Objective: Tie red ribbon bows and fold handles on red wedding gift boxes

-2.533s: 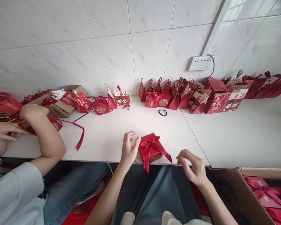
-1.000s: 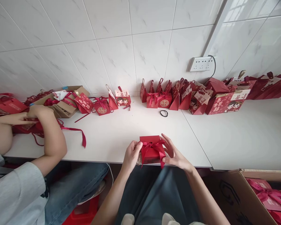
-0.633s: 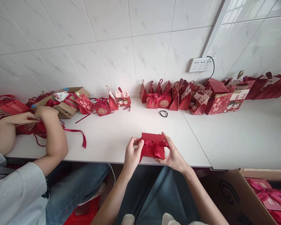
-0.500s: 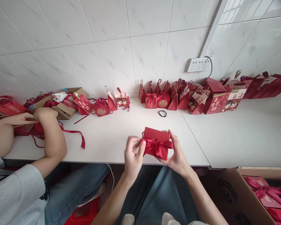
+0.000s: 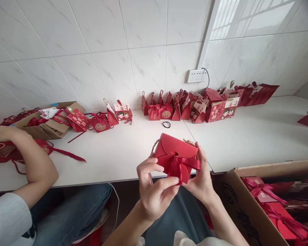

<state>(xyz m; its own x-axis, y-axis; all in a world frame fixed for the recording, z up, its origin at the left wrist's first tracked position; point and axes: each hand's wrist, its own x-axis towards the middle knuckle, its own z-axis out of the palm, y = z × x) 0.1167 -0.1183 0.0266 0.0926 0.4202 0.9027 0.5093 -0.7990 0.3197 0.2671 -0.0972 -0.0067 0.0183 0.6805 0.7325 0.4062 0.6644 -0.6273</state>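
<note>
A red gift box [image 5: 166,145] with a scalloped flap is held above the table's front edge, tilted towards me. A dark red satin ribbon bow [image 5: 177,163] is tied across its front, and twisted cord shows at its upper corners. My right hand [image 5: 202,179] grips the box by its right side and lower edge. At the lower left, my left hand [image 5: 154,189] has its fingers bent around the hanging end of the ribbon, near the box's bottom edge.
Red gift boxes [image 5: 166,112] line the tiled wall, with a black hair tie [image 5: 166,124] before them. A cardboard carton [image 5: 240,191] at lower right holds more beribboned boxes. On the left, another person's arm [image 5: 36,160] reaches over boxes near an open carton [image 5: 51,131].
The box has come closer and tilts more. My left hand has moved from the bow's left side to the hanging ribbon end. My view has turned right; the other person's arm shifted left.
</note>
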